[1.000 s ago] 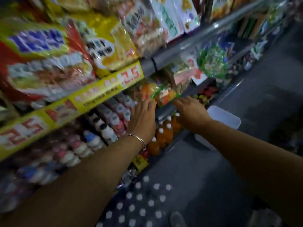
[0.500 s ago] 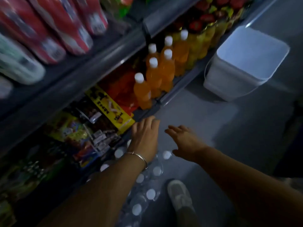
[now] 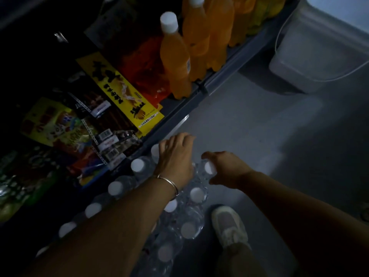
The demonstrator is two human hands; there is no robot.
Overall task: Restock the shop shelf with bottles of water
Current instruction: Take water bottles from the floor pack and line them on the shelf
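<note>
Head view, looking down: the pack of water bottles [image 3: 179, 222] stands on the floor [image 3: 249, 136] against the foot of the shelf [image 3: 199, 96], white caps up, in clear wrap. My right hand [image 3: 225, 168] curls round the neck of the end bottle [image 3: 207, 168], thumb and fingers closed just below its cap. My left hand [image 3: 175, 156], wrist in a thin bangle [image 3: 169, 181], reaches over the far end of the pack with fingers bent downward; whether they grip a bottle or only rest there I cannot tell. Both forearms extend forward and down, nearly parallel. I judge each bottle moderately heavy, its thin wall yielding under squeeze and slick in the wrap, so the stiff neck is the better hold. Orange drink bottles [image 3: 179, 56] occupy the shelf beyond; a white bucket [image 3: 311, 56] stands well apart.
</note>
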